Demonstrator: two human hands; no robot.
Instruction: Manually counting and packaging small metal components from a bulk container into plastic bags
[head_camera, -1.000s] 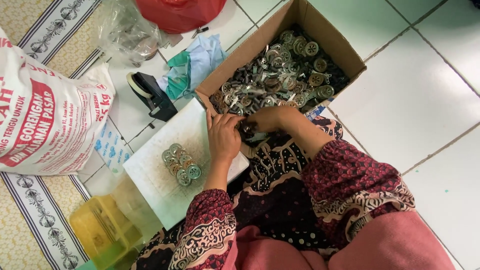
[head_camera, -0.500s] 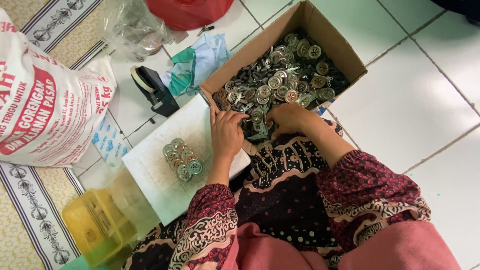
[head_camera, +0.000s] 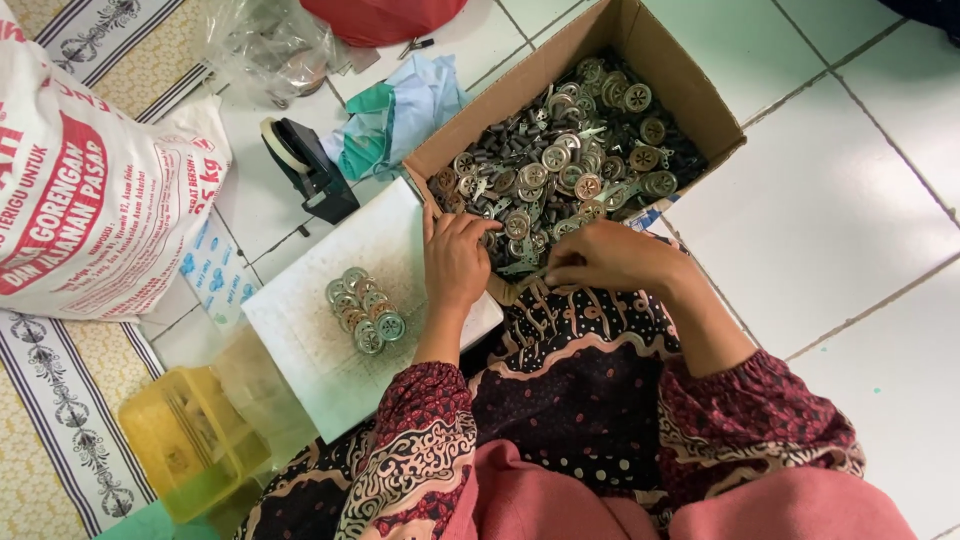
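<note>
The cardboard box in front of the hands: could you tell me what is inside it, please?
The cardboard box holds a heap of round metal discs and small dark parts. Its bottom and near corner are hidden.

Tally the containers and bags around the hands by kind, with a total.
Cardboard box of metal parts: 1
Yellow plastic tubs: 1
Printed white sacks: 1
Clear plastic bags: 1
Total: 4

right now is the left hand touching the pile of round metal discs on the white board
Apart. The head view shows bare white board between the left hand and the disc pile.
</note>
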